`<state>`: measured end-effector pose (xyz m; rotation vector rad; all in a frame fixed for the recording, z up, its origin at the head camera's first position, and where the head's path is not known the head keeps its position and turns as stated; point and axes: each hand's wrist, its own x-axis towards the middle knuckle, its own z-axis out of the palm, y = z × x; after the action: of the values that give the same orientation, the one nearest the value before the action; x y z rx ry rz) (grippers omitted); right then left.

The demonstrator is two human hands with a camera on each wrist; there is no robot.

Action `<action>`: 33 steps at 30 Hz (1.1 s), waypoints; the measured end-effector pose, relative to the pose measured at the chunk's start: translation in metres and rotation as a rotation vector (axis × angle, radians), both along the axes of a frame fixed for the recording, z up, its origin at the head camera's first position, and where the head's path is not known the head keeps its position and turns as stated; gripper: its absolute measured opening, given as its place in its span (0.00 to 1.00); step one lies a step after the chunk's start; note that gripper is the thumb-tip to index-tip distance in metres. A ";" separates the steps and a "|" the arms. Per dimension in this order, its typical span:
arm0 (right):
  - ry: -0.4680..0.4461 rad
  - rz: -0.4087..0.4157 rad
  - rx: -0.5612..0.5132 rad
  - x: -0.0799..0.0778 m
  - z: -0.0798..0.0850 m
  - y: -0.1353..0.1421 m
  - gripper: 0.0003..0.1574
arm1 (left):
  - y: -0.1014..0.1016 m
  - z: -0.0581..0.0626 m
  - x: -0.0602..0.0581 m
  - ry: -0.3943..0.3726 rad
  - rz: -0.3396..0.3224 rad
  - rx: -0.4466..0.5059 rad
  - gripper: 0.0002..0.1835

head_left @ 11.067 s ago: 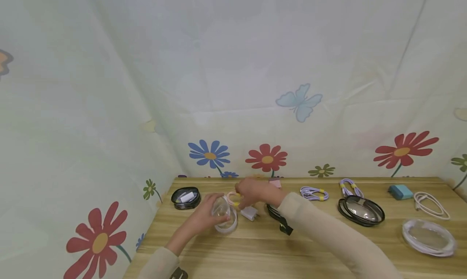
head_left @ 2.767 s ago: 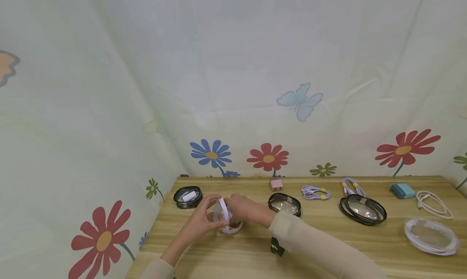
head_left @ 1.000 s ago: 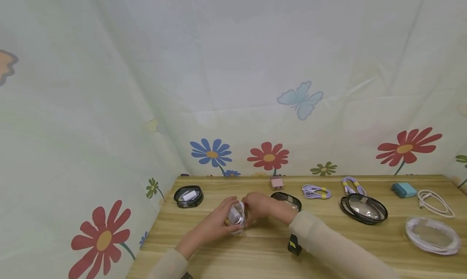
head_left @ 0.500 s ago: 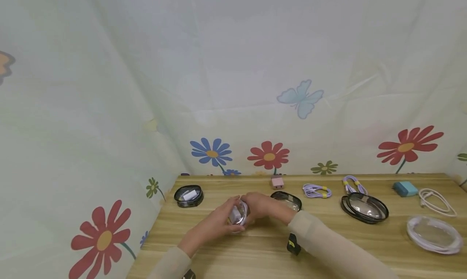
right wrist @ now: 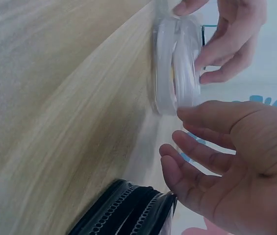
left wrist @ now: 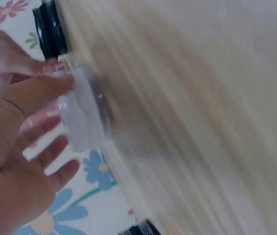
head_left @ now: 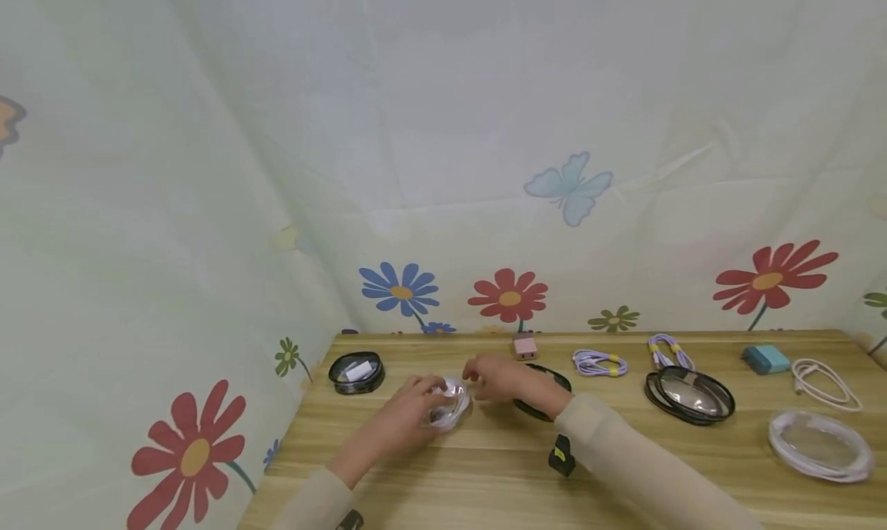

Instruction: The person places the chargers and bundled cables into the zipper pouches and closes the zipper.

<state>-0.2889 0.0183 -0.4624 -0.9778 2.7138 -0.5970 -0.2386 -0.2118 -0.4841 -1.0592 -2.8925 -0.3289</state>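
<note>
Presently, above the wooden surface [head_left: 485, 480], the left hand [head_left: 407, 410] has fingers spread; the right hand [head_left: 500, 377] has its own loosely curled, holding nothing. The round clear case [head_left: 457, 413] lies flat between them, no evident long axis, left fingers nearer, apparently touching.

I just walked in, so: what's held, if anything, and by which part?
The right hand holds nothing. The left hand is at the left side of the clear case; whether it grips it I can't tell.
</note>
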 end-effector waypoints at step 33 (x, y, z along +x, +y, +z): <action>0.202 0.175 0.074 -0.007 -0.017 -0.027 0.10 | -0.020 -0.008 0.003 0.041 -0.135 -0.013 0.34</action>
<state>-0.2961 -0.0085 -0.4796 -1.3031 2.7566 -0.3815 -0.2357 -0.2318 -0.4919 -1.2517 -2.7974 -0.2903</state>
